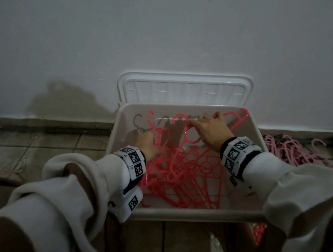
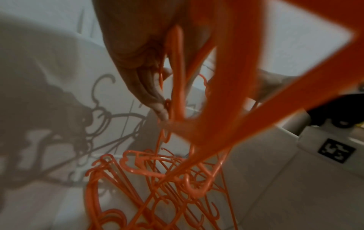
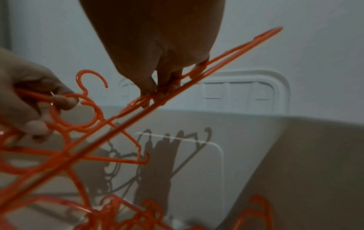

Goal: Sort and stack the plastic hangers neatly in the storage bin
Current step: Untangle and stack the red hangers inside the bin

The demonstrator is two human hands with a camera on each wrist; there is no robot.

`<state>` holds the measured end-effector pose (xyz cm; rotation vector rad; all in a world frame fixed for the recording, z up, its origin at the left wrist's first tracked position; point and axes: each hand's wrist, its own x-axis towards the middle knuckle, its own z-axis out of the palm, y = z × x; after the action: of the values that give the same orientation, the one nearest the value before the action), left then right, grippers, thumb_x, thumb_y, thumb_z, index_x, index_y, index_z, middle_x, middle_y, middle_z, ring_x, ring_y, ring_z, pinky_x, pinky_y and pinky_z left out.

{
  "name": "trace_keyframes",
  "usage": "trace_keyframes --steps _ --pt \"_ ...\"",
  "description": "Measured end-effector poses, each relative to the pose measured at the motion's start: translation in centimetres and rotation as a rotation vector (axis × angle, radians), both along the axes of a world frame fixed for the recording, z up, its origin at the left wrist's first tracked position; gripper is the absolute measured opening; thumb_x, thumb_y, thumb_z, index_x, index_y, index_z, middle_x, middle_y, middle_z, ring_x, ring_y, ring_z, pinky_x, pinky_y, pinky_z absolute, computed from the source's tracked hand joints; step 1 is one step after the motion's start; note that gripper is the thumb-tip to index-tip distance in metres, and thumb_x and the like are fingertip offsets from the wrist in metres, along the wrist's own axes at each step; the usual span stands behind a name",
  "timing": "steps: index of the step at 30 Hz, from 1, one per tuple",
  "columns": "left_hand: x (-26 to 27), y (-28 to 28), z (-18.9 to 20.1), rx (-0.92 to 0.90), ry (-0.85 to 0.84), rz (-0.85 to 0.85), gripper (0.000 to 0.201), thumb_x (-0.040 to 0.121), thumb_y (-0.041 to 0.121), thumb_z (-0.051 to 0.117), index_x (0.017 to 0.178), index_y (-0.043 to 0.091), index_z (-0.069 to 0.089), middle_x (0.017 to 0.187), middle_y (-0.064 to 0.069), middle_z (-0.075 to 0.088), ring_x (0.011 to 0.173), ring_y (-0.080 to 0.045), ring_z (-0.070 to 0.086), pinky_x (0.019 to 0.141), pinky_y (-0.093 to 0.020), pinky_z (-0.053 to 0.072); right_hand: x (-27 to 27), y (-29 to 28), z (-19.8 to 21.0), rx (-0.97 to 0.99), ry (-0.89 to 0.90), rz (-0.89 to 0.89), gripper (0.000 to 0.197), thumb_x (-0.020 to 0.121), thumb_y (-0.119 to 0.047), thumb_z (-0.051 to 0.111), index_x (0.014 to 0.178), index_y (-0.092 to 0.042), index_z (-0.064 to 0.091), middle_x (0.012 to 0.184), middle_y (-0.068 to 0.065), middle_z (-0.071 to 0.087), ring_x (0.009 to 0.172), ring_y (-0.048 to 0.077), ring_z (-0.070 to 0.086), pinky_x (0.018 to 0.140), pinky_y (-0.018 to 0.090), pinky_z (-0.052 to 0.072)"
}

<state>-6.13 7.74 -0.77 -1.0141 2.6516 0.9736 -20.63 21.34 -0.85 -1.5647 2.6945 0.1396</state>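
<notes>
Red plastic hangers (image 1: 184,169) lie in a tangled heap inside the white storage bin (image 1: 186,212), which stands on the tiled floor (image 1: 46,145) against the wall (image 1: 155,29). We hold several of the red hangers raised above the heap, over the far half of the bin. Our left hand (image 1: 148,144) curls its fingers (image 2: 157,99) round the neck of a hanger just below its hook. Our right hand (image 1: 212,130) pinches the straight bar of another hanger between thumb and fingertips (image 3: 149,88), the fingers pressed close together. The bin's lid (image 1: 184,87) leans upright against the wall behind the bin. A pile of pale pink hangers (image 1: 292,149) lies on the floor to the right of the bin.
</notes>
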Motion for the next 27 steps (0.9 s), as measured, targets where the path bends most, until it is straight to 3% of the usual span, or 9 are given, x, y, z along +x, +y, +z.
trace_keyframes --steps 3,6,9,12,16,20,21,24,27 --pt "0.2 -0.9 -0.2 0.02 -0.017 0.016 0.036 0.084 0.014 0.066 0.065 0.016 0.035 0.067 0.004 0.041 0.079 -0.018 0.046 0.056 -0.022 0.035 0.2 -0.3 -0.5 0.011 -0.034 -0.022 0.042 0.094 -0.011 0.034 0.13 -0.031 0.041 0.135 -0.006 0.052 0.119 0.018 0.045 0.1 0.045 0.024" --pt "0.0 -1.8 -0.8 0.022 0.031 0.033 0.016 0.092 0.017 0.053 0.081 0.008 0.047 0.079 -0.01 0.057 0.081 -0.025 0.057 0.072 -0.033 0.049 -0.2 -0.2 -0.2 0.022 -0.009 -0.052 0.042 0.092 -0.007 0.035 0.128 -0.028 0.041 0.128 -0.004 0.056 0.115 0.02 0.048 0.096 0.042 0.026" --pt "-0.7 -3.7 -2.1 -0.002 0.132 0.081 0.026 0.095 0.026 0.041 0.075 0.01 0.045 0.08 -0.022 0.066 0.074 -0.036 0.064 0.075 -0.049 0.053 -0.5 -0.1 0.4 -0.038 -0.031 -0.097 0.045 0.089 -0.005 0.036 0.125 -0.029 0.043 0.125 -0.004 0.058 0.114 0.02 0.048 0.097 0.042 0.025" --pt "-0.9 -4.4 -1.7 0.033 0.205 0.105 0.042 0.094 0.038 0.033 0.091 0.003 0.055 0.082 -0.024 0.066 0.076 -0.038 0.064 0.077 -0.051 0.053 -0.8 -0.2 1.1 -0.138 0.01 -0.095 0.04 0.09 -0.007 0.037 0.12 -0.031 0.047 0.12 -0.004 0.061 0.11 0.02 0.051 0.095 0.04 0.023" --pt "-0.7 -4.0 -0.1 0.098 0.204 0.152 0.041 0.093 0.033 0.034 0.098 0.001 0.058 0.093 -0.023 0.066 0.085 -0.037 0.065 0.081 -0.049 0.054 -0.9 -0.3 1.7 -0.146 0.036 -0.176 0.033 0.094 -0.012 0.036 0.121 -0.023 0.049 0.113 0.006 0.065 0.103 0.026 0.059 0.091 0.039 0.032" --pt "-0.7 -3.2 1.0 0.113 0.215 0.124 0.034 0.096 0.025 0.041 0.066 0.018 0.056 0.067 -0.007 0.057 0.068 -0.028 0.057 0.076 -0.031 0.046 -1.0 -0.4 0.6 -0.179 -0.259 -0.366 0.029 0.093 -0.015 0.043 0.12 -0.012 0.051 0.108 0.017 0.064 0.098 0.033 0.062 0.084 0.04 0.05" --pt "-0.8 -3.3 0.9 0.118 0.21 0.12 0.037 0.096 0.024 0.042 0.062 0.021 0.054 0.066 -0.006 0.056 0.071 -0.03 0.058 0.077 -0.031 0.048 -1.0 -0.4 0.1 -0.221 -0.361 -0.394 0.025 0.091 -0.013 0.045 0.114 -0.011 0.053 0.104 0.015 0.066 0.089 0.03 0.066 0.08 0.039 0.053" --pt "-1.0 -2.8 0.9 0.218 0.211 0.135 0.037 0.096 0.025 0.043 0.061 0.022 0.056 0.09 -0.014 0.065 0.095 -0.035 0.062 0.087 -0.045 0.052 -0.5 -0.5 -0.6 -0.415 -0.688 -0.508 0.018 0.088 0.001 0.046 0.1 -0.005 0.057 0.077 0.008 0.066 0.049 0.015 0.062 0.059 0.033 0.056" --pt "-1.6 -2.1 1.2 0.271 0.256 0.141 0.036 0.098 0.02 0.042 0.063 0.022 0.054 0.079 -0.009 0.061 0.084 -0.029 0.062 0.08 -0.04 0.054 0.5 -0.6 -0.2 -0.634 -0.937 -0.645 0.018 0.09 0.008 0.043 0.087 -0.003 0.057 0.067 0.007 0.056 0.042 0.012 0.059 0.044 0.021 0.05"
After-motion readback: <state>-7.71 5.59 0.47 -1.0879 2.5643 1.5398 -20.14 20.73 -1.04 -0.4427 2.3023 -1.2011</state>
